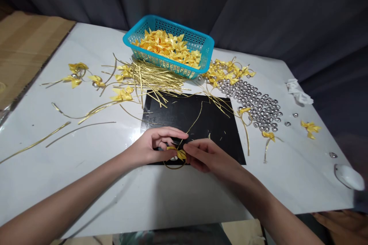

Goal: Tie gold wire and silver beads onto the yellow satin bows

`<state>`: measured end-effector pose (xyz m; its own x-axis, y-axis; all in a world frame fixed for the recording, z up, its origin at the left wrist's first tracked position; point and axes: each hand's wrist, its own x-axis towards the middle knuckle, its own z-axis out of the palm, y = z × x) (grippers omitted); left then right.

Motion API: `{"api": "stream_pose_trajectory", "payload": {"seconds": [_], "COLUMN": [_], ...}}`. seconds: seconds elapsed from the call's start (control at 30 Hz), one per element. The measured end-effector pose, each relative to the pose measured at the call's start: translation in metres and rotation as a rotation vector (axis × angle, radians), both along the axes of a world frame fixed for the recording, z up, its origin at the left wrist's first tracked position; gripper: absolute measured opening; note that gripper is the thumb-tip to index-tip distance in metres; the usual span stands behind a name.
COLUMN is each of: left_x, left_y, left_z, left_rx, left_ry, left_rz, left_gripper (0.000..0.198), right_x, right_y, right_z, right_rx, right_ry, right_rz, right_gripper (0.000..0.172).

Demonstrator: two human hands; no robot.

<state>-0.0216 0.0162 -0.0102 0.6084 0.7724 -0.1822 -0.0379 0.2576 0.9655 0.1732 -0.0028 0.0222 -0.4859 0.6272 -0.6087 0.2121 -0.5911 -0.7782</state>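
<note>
Over the front edge of a black mat (221,130), my two hands meet at a yellow ribbon flower (181,154). My left hand (161,143) pinches it from the left between thumb and fingers, and a small shiny bead shows beside the thumb. From the other side my right hand (202,153) is closed, its fingertips at the flower's right edge; what exactly they grip is partly hidden. A thin gold cord (197,116) rises from between the hands across the mat. Below the flower hangs a loop of cord (174,167).
A blue basket (208,51) of yellow ribbon flowers stands at the back. Before it lies a heap of gold cords (155,78). Silver beads (258,103) are spread at the right, near finished-looking flowers (227,71). A white rounded object (349,177) sits at the right edge.
</note>
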Motion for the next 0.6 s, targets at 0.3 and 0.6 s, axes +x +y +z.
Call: {"api": "stream_pose_trajectory", "payload": {"seconds": [0.3,0.6], "left_x": [0.0002,0.0006], "left_y": [0.0005,0.0005], "left_z": [-0.0011,-0.0011], "left_rx": [0.010,0.043], "left_ry": [0.002,0.022], "left_rz": [-0.002,-0.011], "left_gripper": [0.035,0.035], "right_x": [0.0018,0.0024], "right_y": [0.0030,0.0022], "right_z": [0.0015,-0.0026], "right_rx": [0.036,0.013], "right_ry": [-0.024,0.017], "right_rz": [0.038,0.048], "right_gripper": [0.052,0.050]}}
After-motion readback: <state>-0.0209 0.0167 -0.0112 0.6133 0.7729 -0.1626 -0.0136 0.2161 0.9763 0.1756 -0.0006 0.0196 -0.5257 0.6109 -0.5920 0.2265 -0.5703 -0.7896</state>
